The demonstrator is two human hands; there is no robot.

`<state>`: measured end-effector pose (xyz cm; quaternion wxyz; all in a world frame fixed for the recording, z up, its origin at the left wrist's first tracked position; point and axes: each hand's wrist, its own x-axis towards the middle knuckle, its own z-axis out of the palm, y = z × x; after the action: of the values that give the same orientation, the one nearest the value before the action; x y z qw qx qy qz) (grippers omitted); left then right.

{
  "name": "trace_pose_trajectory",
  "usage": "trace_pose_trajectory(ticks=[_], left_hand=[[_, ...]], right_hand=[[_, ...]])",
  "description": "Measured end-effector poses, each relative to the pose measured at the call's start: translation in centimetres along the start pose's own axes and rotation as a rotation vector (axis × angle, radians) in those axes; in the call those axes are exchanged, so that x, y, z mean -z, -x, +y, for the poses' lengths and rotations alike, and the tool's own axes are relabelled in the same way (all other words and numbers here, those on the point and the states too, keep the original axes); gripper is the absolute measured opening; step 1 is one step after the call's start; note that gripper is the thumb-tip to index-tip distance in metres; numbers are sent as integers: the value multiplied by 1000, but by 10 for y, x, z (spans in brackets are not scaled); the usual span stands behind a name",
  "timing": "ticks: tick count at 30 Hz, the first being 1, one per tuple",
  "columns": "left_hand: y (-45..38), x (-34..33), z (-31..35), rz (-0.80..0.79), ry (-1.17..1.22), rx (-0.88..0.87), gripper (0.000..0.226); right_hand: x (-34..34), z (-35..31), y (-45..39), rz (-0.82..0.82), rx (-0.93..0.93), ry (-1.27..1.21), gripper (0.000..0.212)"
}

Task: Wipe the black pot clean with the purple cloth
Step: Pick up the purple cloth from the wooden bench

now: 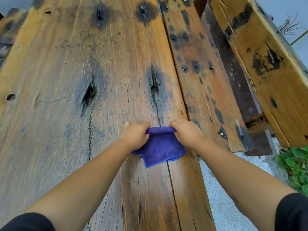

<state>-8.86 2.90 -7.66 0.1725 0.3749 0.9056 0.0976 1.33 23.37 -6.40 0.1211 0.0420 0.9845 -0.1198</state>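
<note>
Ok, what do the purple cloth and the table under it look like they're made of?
The purple cloth looks like soft microfibre or terry: a fuzzy matte nap, a stitched edge, and it folds limply where the left hand and right hand grip it. The table is weathered solid wood planks, seemingly oiled or varnished: visible grain, long cracks, dark knots and stained nail holes, with a slight sheen.

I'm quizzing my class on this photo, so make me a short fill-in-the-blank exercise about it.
1. Both hands grip a folded cloth coloured ____.
2. The cloth hangs over a tabletop made of ____.
3. The left hand and right hand hold the cloth's ____ edge.

Answers: purple; wood; top
</note>
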Motion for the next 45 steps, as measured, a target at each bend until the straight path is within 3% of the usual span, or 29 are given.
trace_pose_trajectory(ticks=[4, 6, 9, 11, 17, 19, 22, 26, 29, 32, 37, 45], left_hand=[[36, -1, 13, 85, -145, -75, 7], [56, -11, 22, 18, -187, -93, 10], [78, -29, 31, -190, -196, -107, 26], [86, -33, 31, -223, -179, -90, 41], [72, -23, 31, -18, -54, 28, 29], [62, -22, 28, 3, -78, 59, 35], [52, -24, 27, -119, -41, 130, 47], [47, -32, 28, -167, -60, 176, 48], [46, -31, 29, -222, -82, 150, 26], [48, -26, 29, -248, 57, 114, 14], [55, -4, 39, -202, 383, 97, 29], [73, 6, 130, -250, 605, -32, 13]], right_hand=[[-5, 0, 29, 52, 14, 47, 16], [-13, 0, 45, -14, 32, 85, 16], [-24, 0, 65, -181, 96, 143, 35], [-26, -1, 72, -179, 89, 123, 47], [-20, -4, 52, -143, -79, 40, 36], [-22, -7, 44, -116, -125, 34, 49], [-27, -9, 36, -201, -184, 14, 74], [-35, -5, 33, -196, -233, -43, 53], [-38, -5, 41, -85, -194, -209, 24], [-37, -4, 57, -49, -303, -591, 22], [-28, 8, 97, 100, -452, -1024, 17], [-13, 14, 212, 468, -675, -1393, 21]])
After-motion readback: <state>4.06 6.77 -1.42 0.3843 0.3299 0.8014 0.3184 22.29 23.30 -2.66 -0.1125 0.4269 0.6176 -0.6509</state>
